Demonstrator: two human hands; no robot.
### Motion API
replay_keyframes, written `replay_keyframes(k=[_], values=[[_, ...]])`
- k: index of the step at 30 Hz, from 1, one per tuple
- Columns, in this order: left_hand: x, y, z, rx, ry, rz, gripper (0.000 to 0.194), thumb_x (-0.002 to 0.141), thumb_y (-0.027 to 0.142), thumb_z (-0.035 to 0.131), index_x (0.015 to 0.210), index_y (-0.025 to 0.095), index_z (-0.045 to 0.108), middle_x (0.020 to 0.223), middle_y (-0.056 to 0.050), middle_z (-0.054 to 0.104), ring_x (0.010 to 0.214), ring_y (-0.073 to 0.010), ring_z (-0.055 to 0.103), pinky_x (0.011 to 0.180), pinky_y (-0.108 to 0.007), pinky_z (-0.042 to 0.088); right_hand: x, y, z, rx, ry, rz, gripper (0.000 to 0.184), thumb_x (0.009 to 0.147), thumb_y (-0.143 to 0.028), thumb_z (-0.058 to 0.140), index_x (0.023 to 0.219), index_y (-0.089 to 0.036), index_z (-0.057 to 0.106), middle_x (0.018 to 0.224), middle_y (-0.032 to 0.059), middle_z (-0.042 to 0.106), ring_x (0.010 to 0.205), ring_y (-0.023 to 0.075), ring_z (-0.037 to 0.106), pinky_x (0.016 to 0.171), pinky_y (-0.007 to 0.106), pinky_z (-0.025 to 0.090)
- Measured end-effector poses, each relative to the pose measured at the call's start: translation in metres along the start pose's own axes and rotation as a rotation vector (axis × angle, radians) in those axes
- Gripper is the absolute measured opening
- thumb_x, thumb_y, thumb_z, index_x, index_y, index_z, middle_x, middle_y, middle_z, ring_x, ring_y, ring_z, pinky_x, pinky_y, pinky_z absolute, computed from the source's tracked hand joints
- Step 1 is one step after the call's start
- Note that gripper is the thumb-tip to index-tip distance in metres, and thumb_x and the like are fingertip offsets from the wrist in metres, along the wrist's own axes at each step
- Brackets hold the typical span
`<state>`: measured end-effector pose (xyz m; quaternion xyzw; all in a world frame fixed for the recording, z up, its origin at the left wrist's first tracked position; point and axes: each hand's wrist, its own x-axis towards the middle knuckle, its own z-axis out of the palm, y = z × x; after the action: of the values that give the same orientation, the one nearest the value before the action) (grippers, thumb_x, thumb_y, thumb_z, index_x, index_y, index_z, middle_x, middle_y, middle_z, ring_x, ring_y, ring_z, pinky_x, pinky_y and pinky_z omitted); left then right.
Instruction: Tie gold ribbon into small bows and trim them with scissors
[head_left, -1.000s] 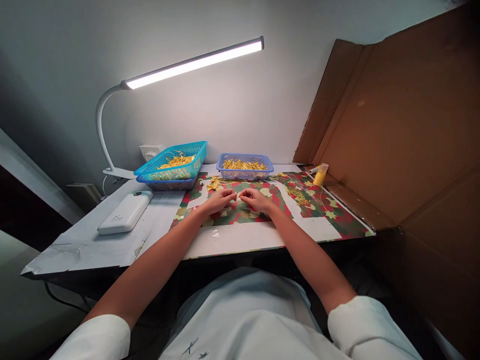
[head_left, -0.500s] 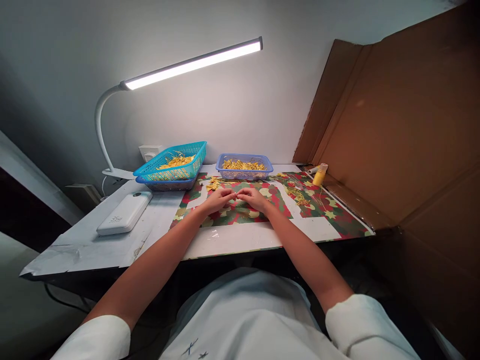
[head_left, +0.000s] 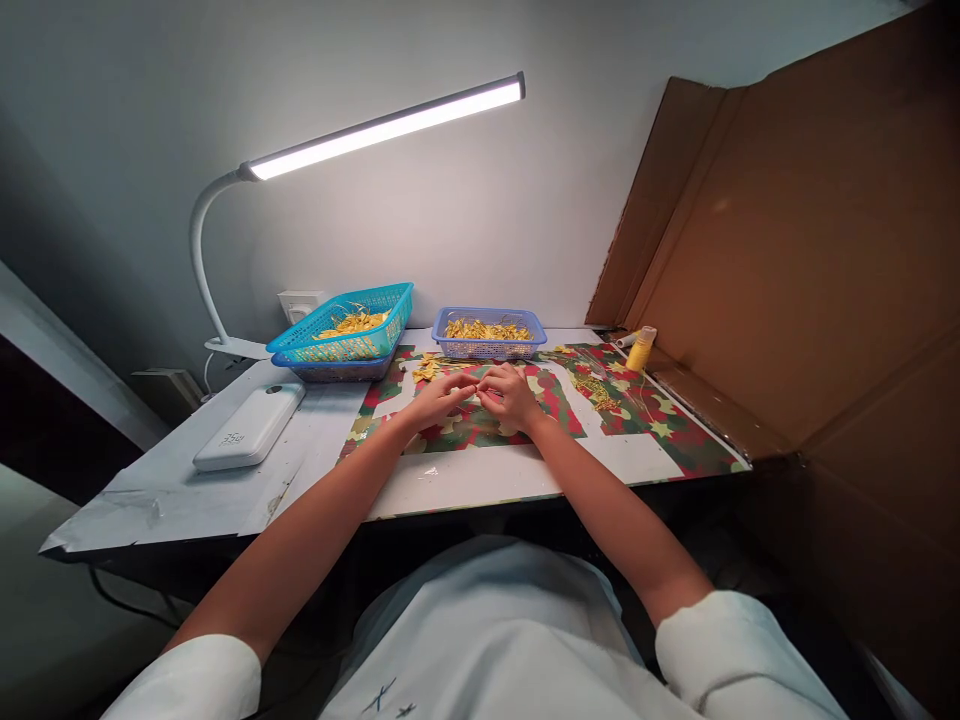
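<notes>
My left hand [head_left: 441, 397] and my right hand [head_left: 510, 392] meet over the camouflage-patterned mat [head_left: 675, 430] at the middle of the table. Both have their fingers curled and pinched together at the fingertips, which touch around something too small to make out. A small pile of yellow pieces [head_left: 427, 368] lies on the mat just beyond my left hand. A turquoise basket [head_left: 345, 330] and a lilac basket [head_left: 487, 340], both holding yellow pieces, stand behind the hands.
A white power bank [head_left: 251, 425] lies at the left on the grey table [head_left: 187, 490]. A lit desk lamp [head_left: 382, 125] arches overhead. A yellow thread spool [head_left: 640, 350] and loose gold bits [head_left: 596, 392] sit at the right, beside a tall cardboard wall [head_left: 810, 250].
Both hands have lifted slightly off the mat and drawn closer together, with the right hand's fingers curling up more against the left.
</notes>
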<state>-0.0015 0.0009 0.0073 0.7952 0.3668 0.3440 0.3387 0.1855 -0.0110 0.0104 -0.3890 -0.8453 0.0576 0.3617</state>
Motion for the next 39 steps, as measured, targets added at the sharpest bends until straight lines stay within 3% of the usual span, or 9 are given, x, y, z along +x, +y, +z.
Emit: replay_keyframes(k=[3, 7, 11, 19, 27, 39], values=[[0.000, -0.004, 0.004, -0.051, -0.058, -0.053, 0.041, 0.084, 0.054, 0.050, 0.085, 0.015, 0.062, 0.075, -0.003, 0.063, 0.066, -0.0141, 0.056, 0.055, -0.022, 0.042, -0.001, -0.002, -0.002, -0.114, -0.002, -0.039, 0.017, 0.087, -0.022, 0.053, 0.075, -0.019, 0.065, 0.089, 0.0043, 0.066, 0.088, 0.0193, 0.050, 0.081, 0.036, 0.028], [0.000, -0.008, 0.008, -0.115, 0.008, -0.155, 0.039, 0.081, 0.054, 0.053, 0.067, 0.018, 0.049, 0.052, 0.005, 0.042, 0.045, -0.0083, 0.038, 0.043, -0.020, 0.028, -0.001, -0.001, 0.000, -0.152, 0.004, -0.043, 0.018, 0.089, -0.023, 0.052, 0.076, -0.019, 0.065, 0.088, 0.0037, 0.067, 0.086, 0.0184, 0.050, 0.079, 0.035, 0.026], [-0.001, -0.002, 0.008, -0.142, 0.047, -0.157, 0.035, 0.077, 0.050, 0.055, 0.063, 0.019, 0.045, 0.051, 0.007, 0.035, 0.045, -0.0074, 0.030, 0.043, -0.020, 0.025, -0.001, 0.000, 0.001, -0.135, 0.019, -0.043, 0.018, 0.088, -0.023, 0.052, 0.075, -0.018, 0.064, 0.086, 0.0036, 0.066, 0.084, 0.0180, 0.050, 0.078, 0.034, 0.026], [-0.002, -0.001, 0.006, -0.152, 0.045, -0.151, 0.033, 0.074, 0.046, 0.054, 0.060, 0.019, 0.042, 0.055, 0.007, 0.032, 0.049, -0.0074, 0.030, 0.047, -0.020, 0.034, -0.002, 0.000, -0.001, -0.116, 0.028, -0.036, 0.018, 0.085, -0.021, 0.051, 0.072, -0.018, 0.062, 0.081, 0.0031, 0.064, 0.083, 0.0178, 0.048, 0.077, 0.034, 0.026], [-0.002, 0.007, 0.004, -0.109, 0.048, -0.133, 0.031, 0.072, 0.042, 0.054, 0.056, 0.018, 0.042, 0.053, 0.006, 0.034, 0.049, -0.0076, 0.032, 0.045, -0.019, 0.028, -0.001, 0.000, 0.000, -0.117, 0.043, -0.042, 0.017, 0.084, -0.020, 0.051, 0.069, -0.018, 0.061, 0.080, 0.0027, 0.064, 0.080, 0.0174, 0.048, 0.076, 0.034, 0.025], [0.000, -0.009, 0.001, -0.004, 0.047, -0.140, 0.033, 0.070, 0.038, 0.053, 0.053, 0.020, 0.031, 0.053, 0.007, 0.026, 0.049, -0.0072, 0.025, 0.047, -0.022, 0.019, -0.003, 0.004, 0.002, -0.119, 0.076, -0.073, 0.016, 0.075, -0.016, 0.058, 0.059, -0.018, 0.058, 0.071, 0.0003, 0.064, 0.078, 0.0166, 0.047, 0.080, 0.034, 0.025]])
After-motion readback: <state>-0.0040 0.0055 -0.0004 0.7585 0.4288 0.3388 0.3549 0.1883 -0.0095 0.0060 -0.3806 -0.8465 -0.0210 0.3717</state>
